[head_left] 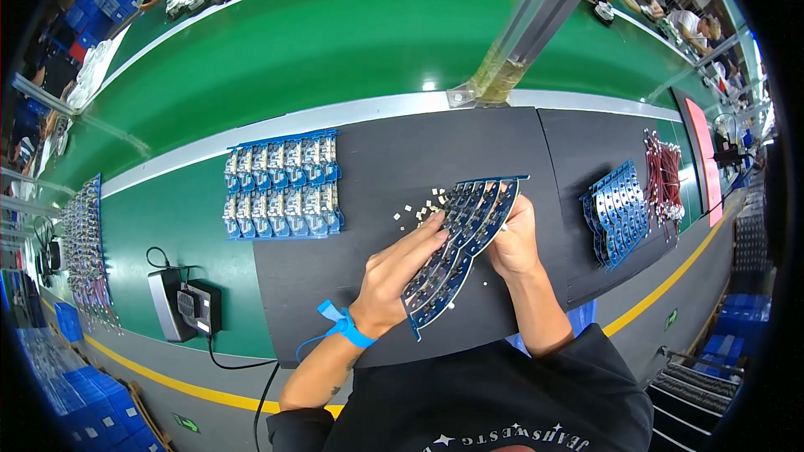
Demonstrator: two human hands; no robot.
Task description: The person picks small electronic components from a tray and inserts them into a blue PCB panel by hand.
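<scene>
A blue circuit board panel [456,238], made of several joined curved boards, is held tilted above the black mat. My left hand [398,272] lies along its left side, fingers pressed on its face, with a blue strap around the wrist. Behind the right edge, my right hand [515,238] grips the panel, its fingertips partly hidden by it. Small white connectors [425,209] lie scattered on the mat just beyond my left fingertips. What either thumb does cannot be seen.
Stacked blue board panels [283,188] lie on the mat's left part, others [617,213] at right beside bundled red wires [663,176]. A black power adapter [199,305] sits at left. A metal post [536,21] rises before the green conveyor [335,50], where people work beyond.
</scene>
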